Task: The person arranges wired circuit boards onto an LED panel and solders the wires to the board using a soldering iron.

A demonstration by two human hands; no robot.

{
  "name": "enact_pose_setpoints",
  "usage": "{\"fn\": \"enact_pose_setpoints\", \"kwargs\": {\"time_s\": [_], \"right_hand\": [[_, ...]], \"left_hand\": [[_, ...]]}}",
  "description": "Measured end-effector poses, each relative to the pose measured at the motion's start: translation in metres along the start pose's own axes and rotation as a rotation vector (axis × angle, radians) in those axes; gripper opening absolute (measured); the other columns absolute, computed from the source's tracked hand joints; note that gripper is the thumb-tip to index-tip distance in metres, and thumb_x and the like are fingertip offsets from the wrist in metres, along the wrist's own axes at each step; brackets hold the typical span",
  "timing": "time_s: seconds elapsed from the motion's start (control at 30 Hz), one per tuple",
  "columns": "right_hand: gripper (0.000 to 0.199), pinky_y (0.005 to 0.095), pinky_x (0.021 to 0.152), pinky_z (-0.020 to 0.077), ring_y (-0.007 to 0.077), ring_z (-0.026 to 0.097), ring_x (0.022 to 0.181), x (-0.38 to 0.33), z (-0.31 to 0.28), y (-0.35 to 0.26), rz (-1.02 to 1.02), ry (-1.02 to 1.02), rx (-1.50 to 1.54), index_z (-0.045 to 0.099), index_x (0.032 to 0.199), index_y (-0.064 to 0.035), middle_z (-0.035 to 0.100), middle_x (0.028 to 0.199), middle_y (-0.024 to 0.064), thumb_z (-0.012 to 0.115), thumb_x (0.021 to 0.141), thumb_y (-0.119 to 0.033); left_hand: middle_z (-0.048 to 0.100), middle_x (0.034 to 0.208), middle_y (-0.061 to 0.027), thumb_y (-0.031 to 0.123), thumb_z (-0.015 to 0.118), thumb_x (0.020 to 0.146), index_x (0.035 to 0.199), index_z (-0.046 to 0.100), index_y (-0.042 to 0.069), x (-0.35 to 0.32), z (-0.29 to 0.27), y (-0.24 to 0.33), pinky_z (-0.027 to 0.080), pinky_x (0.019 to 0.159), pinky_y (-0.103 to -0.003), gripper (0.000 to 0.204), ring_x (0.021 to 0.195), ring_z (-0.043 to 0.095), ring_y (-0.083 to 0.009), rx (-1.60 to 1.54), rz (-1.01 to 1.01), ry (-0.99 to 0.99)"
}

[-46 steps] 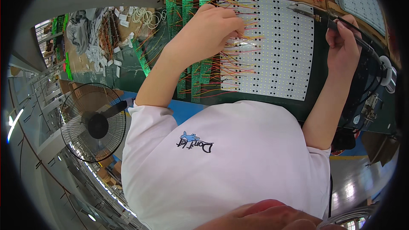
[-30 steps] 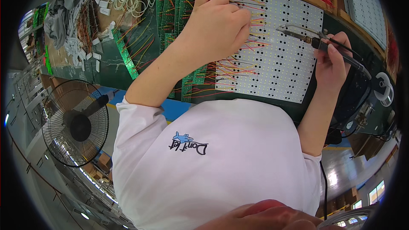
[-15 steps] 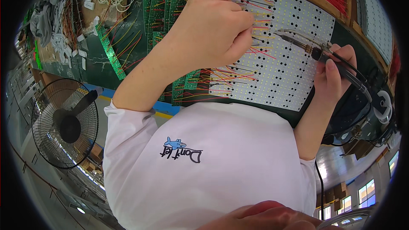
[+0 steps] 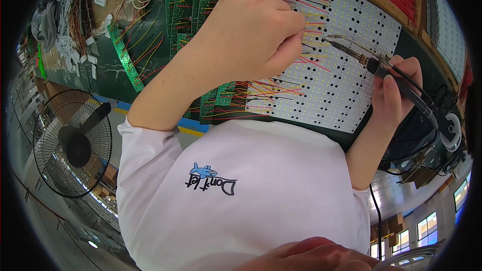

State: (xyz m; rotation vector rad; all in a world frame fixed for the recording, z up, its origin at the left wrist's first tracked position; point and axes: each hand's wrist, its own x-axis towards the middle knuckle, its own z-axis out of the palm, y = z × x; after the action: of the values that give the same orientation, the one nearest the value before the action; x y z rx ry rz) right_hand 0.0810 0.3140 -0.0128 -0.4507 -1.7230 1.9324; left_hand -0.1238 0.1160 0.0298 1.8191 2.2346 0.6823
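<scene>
Soldering thin wire leads onto white strip boards (image 4: 341, 78), item by item.

Step in hand, judged: joining one lead to a pad on the white boards. To do it well, the lead should be held flat and unmoving against its pad while the iron's tip meets lead and pad together, briefly, then lifts straight off; neighbouring red and yellow wires (image 4: 261, 93) should be kept clear of the hot shaft.

Left hand (image 4: 253, 30): grip closed, fingers curled and thumb pressed to forefinger, pinching what looks like a thin wire end at the left part of the white boards. The pinched end itself is too small to make out. Hand rests over the wire bundle, touching it.

Right hand (image 4: 394, 95): grip closed around the dark handle of the soldering iron (image 4: 361, 55), held like a pen. Metal tip points left toward the left hand's fingertips, lying just above the white boards, near but apart from the fingers. Whether the tip touches a pad cannot be told.

Surroundings: green circuit boards (image 4: 181, 0) to the left of the white ones, on the dark green counter (image 4: 145, 55); standing fan (image 4: 73, 143) lower left; white shirt (image 4: 241, 195) fills the lower middle.
</scene>
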Motion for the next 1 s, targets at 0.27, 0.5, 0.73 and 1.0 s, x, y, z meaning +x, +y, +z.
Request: {"fn": "enact_pose_setpoints", "kwargs": {"time_s": [0.27,0.5,0.73,1.0], "right_hand": [[0.027,0.0198,0.052,0.0371,0.0079,0.049,0.059,0.002,0.000,0.001,-0.013,-0.006,0.002,0.052,0.087,-0.0011,0.061,0.079,0.0099,0.075,0.084,-0.015],[0.026,0.0200,0.053,0.0378,0.0082,0.050,0.060,0.001,0.000,0.001,-0.018,-0.014,0.022,0.052,0.088,-0.0009,0.061,0.080,0.0103,0.075,0.084,-0.013],[0.027,0.0191,0.053,0.0383,0.0080,0.050,0.060,0.002,0.001,0.000,-0.014,-0.012,0.017,0.051,0.088,-0.0013,0.061,0.080,0.0099,0.075,0.083,-0.014],[0.026,0.0202,0.053,0.0377,0.0087,0.051,0.061,0.003,0.001,0.000,-0.020,-0.019,-0.028,0.052,0.087,-0.0013,0.061,0.078,0.0095,0.075,0.082,-0.014]], "left_hand": [[0.057,0.063,-0.0033,0.017,0.064,0.081,0.068,0.060,0.010,0.000,-0.001,-0.002,0.036,0.078,-0.041,0.015,0.069,0.052,-0.0248,-0.014,0.016,-0.016],[0.058,0.065,-0.0036,0.017,0.065,0.082,0.071,0.061,0.010,-0.001,-0.002,0.000,0.038,0.078,-0.041,0.013,0.072,0.054,-0.0252,0.037,0.000,-0.068],[0.059,0.061,-0.0024,0.019,0.063,0.079,0.065,0.059,0.011,-0.001,0.001,-0.010,0.035,0.079,-0.039,0.017,0.070,0.052,-0.0219,-0.028,0.047,0.001],[0.061,0.063,-0.0027,0.019,0.064,0.079,0.066,0.060,0.010,-0.001,-0.001,-0.010,0.037,0.078,-0.040,0.016,0.071,0.054,-0.0225,-0.035,0.030,-0.055]]}}
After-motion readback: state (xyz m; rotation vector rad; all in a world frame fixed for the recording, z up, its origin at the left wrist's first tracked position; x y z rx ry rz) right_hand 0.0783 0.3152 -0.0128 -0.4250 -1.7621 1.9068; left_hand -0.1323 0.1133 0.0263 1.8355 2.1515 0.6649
